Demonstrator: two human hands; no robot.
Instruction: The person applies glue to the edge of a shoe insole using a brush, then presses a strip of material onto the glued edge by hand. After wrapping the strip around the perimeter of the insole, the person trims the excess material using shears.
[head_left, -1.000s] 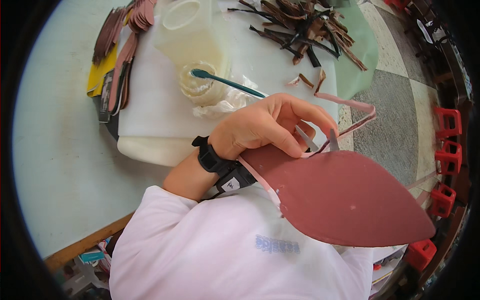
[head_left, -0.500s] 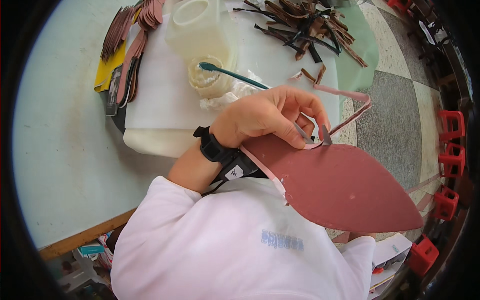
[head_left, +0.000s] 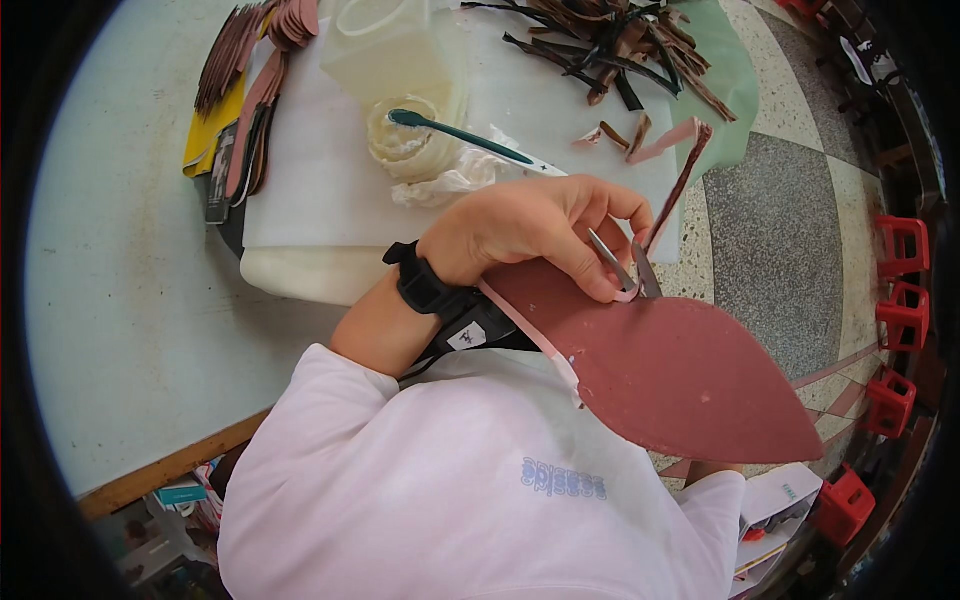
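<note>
My left hand (head_left: 545,225) is closed on a dark red, shoe-sole-shaped piece (head_left: 690,370), its thumb on the upper face near the narrow waist. A pale pink strip (head_left: 535,338) runs along the piece's near edge. From the far edge, beside my thumb, a loose, bent strip (head_left: 680,180) sticks up and away. Two parted metal scissor blades (head_left: 642,268) rise at that edge next to my fingertips, with a bit of pink strip between them. My right hand and the scissor handles are hidden behind the sole piece; only a little of the right forearm (head_left: 712,470) shows below it.
On the table lie a tub of whitish paste (head_left: 395,150), a green-and-white brush (head_left: 470,137), crumpled tissue (head_left: 455,175) and a translucent container (head_left: 385,50). Leather scraps (head_left: 620,50) are heaped at the back; stacked sole pieces (head_left: 255,130) sit left. Red stools (head_left: 903,245) line the right.
The sole piece has shifted slightly left. More of the scissor blades shows at its edge, and the loose strip has swung left and stands more upright.
</note>
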